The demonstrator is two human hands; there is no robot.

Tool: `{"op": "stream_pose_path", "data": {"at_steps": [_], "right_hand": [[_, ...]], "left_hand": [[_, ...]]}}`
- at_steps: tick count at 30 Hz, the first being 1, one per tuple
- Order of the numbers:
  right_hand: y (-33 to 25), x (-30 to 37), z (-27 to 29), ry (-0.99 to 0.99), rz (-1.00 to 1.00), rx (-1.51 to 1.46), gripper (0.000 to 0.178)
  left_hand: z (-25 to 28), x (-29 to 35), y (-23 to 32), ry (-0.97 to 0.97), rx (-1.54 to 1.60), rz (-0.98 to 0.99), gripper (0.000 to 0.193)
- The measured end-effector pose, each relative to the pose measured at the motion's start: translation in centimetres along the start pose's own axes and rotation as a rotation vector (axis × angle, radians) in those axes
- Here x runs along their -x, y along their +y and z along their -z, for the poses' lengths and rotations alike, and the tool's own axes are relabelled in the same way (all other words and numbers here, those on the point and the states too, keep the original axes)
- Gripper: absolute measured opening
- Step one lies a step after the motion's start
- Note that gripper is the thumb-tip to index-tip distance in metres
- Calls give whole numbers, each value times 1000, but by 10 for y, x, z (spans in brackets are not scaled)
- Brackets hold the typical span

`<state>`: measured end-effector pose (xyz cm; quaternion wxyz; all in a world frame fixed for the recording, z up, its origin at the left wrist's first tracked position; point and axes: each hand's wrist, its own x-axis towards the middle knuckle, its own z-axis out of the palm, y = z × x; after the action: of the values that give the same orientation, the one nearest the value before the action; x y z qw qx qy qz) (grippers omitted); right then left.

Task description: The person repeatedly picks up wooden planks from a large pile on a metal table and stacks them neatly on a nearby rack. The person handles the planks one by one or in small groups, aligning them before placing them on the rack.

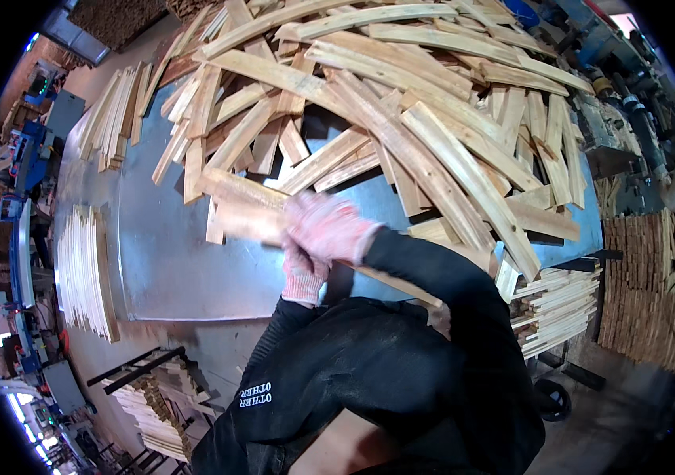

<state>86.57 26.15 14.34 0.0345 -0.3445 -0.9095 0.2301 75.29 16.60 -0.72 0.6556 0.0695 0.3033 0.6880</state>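
Observation:
Both my hands wear pale pinkish knit gloves and are close together over the near edge of a metal table (171, 269). My right hand (329, 226) is closed on a wooden board (246, 212), which sticks out to the left and is smeared by motion. Just below it, my left hand (304, 273) is also closed at the board, its fingers partly hidden by the right. Under my right forearm a narrow strip of wood (401, 286) shows; whether it belongs to the same board I cannot tell. Beyond my hands spreads a heap of loose wooden slats (432, 150), many slightly curved.
At the table's left edge stand a neat row of pale slats (84, 269) and a smaller bundle (118, 119) farther back. Stacked wood (559, 309) sits on a rack at the right, with taller stacks (646, 293) beyond. Machinery (630, 111) stands at the far right.

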Motion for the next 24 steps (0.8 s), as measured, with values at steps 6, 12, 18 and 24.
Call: {"op": "stream_pose_path", "data": {"at_steps": [6,12,18,24], "right_hand": [[194,128,-5,568,-808,317,92],[196,137,13,509,-788,178,100],[144,79,-7,129,-849,234,117],[87,109,4,200,-428,144,108]], "left_hand": [[-1,-18,-2,110,-1,-64,40],[-4,-24,4,376,60,89,50],[3,-7,15,266,94,65,38],[4,21,37,319,101,-78,45]]}}
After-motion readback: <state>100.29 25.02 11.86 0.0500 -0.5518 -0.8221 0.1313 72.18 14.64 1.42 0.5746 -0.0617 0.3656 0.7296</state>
